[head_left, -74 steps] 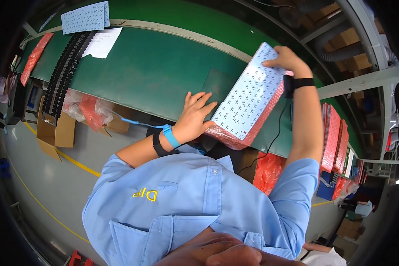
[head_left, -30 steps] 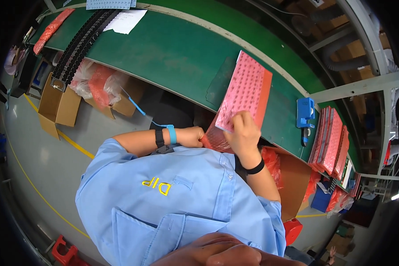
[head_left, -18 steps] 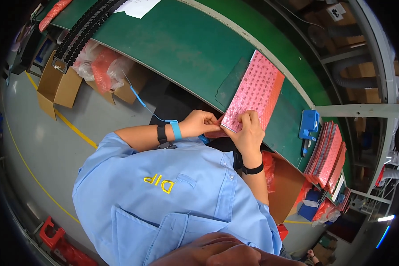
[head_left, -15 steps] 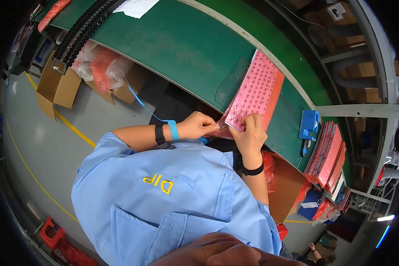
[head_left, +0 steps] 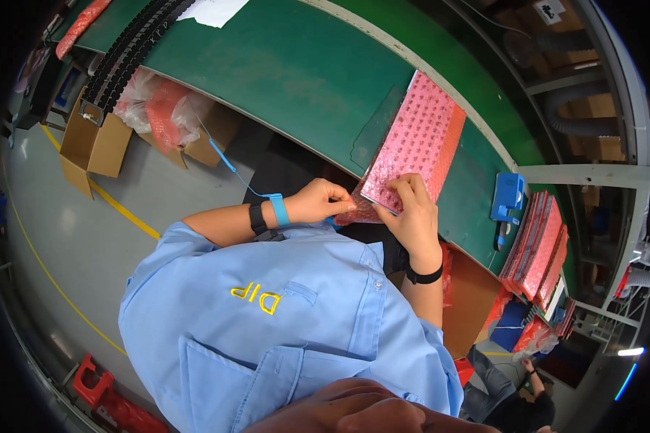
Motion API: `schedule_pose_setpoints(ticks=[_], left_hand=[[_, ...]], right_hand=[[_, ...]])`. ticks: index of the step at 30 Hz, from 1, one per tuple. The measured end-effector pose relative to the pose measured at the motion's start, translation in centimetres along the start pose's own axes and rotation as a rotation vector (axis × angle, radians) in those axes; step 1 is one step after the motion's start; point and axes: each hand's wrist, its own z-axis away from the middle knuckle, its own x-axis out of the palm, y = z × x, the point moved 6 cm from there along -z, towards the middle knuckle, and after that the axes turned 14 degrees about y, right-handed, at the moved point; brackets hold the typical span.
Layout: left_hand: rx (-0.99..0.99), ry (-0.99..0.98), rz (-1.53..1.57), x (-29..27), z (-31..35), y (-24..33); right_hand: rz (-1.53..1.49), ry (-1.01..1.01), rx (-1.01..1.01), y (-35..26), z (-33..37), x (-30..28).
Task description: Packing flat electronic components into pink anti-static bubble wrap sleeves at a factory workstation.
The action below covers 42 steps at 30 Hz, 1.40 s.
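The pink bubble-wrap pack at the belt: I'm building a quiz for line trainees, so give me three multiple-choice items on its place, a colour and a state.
1. Where does the pink bubble-wrap pack lie?
A. on the green belt
B. on the floor
C. in a cardboard box

2. What colour is the strap on the left wrist?
A. red
B. blue
C. white

3. What are the hands doing?
A. hanging free
B. holding a blue tool
C. both at the pack's near end

Answers:
1 A, it rests flat on the green belt.
2 B, the wrist strap is blue with a coiled cord.
3 C, the left hand and right hand both touch the near end.
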Motion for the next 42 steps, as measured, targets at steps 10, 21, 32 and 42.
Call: schedule_pose_setpoints(ticks=[10,21,32,42], left_hand=[[0.021,0.016,0.033,-0.8,-1.0,0.5],[0.059,-0.045,-0.197,-4.3,0.3,3.0],[0.437,1.240,-1.175,-35.4,-10.5,21.7],[-0.408,1.670,-0.208,-47.2,-19.1,18.0]], right_hand=[[0.017,0.149,0.029,0.4,0.9,1.3],[-0.024,0.104,0.029,0.5,0.1,1.6],[-0.198,0.075,0.075,1.5,-0.3,1.0],[-0.213,0.074,0.171,2.1,-0.5,1.7]])
